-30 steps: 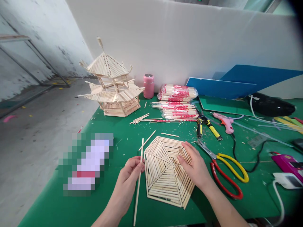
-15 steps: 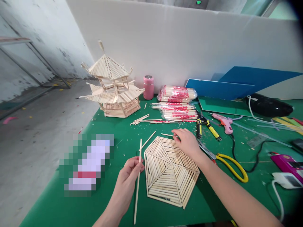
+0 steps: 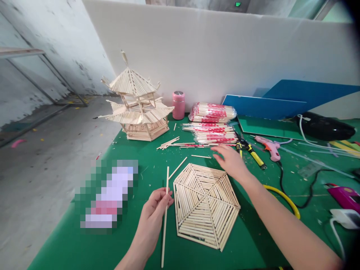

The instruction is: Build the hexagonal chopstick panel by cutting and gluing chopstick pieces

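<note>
My left hand point(image 3: 154, 208) is closed around a long wooden chopstick point(image 3: 165, 232), held almost upright just left of a flat hexagonal panel point(image 3: 197, 225). The panel is made of sticks in wedge-shaped sections and lies on the green table. Beyond the panel's far right edge, my right hand point(image 3: 232, 163) hovers with thumb and fingers apart and nothing visible between them. A short stick point(image 3: 201, 156) lies just left of its fingertips. Another short stick point(image 3: 177, 167) rests near the panel's upper left corner, beside the top of the held chopstick.
A stick pagoda point(image 3: 137, 116) stands at the back left, beside a pink flask point(image 3: 178, 105). Wrapped chopsticks point(image 3: 212, 112) lie in the middle. Yellow-and-black pliers point(image 3: 254, 155), a pink glue gun point(image 3: 268, 147) and a yellow-handled tool point(image 3: 289, 200), partly behind my right arm, are on the right.
My right hand has let go of the short stick beyond the panel and moved right, away from it. The left hand keeps its hold on the chopstick. The view has shifted slightly.
</note>
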A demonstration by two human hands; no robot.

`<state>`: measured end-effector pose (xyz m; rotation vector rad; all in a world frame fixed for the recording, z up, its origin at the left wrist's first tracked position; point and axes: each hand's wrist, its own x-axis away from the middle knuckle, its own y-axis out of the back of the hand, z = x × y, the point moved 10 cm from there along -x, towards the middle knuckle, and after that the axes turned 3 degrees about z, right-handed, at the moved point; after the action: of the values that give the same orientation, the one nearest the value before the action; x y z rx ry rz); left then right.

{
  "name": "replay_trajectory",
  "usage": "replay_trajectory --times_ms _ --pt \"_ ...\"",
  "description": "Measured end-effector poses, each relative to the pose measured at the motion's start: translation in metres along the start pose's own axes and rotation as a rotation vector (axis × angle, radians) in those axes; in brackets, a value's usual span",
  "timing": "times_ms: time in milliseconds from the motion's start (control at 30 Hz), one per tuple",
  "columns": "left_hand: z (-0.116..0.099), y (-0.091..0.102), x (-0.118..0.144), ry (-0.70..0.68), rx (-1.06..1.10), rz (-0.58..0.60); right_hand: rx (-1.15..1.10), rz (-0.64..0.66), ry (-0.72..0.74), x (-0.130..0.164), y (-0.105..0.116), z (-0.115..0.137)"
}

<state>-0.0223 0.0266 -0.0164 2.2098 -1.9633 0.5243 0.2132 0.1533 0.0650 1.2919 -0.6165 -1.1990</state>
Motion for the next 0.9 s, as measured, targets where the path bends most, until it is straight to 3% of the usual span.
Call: replay_trajectory --times_ms 167,233,367,500,900 --pt "0.003 0.002 0.001 0.021 -0.017 0.006 0.012 -0.15 -0.306 0.1 0.044 -0.067" --pt "0.006 0.003 0.001 0.047 -0.017 0.008 0.033 -0.122 -0.433 0.146 0.041 -0.088" --pt "0.007 0.002 0.001 0.055 -0.015 0.013 0.028 -0.098 -0.463 0.202 0.025 -0.098" --pt "0.005 0.0 0.0 0.036 -0.041 0.02 -0.015 -0.13 -0.477 0.213 0.019 -0.108" --pt "0.004 0.0 0.001 0.008 -0.03 0.034 -0.012 -0.113 -0.474 0.201 0.017 -0.147"
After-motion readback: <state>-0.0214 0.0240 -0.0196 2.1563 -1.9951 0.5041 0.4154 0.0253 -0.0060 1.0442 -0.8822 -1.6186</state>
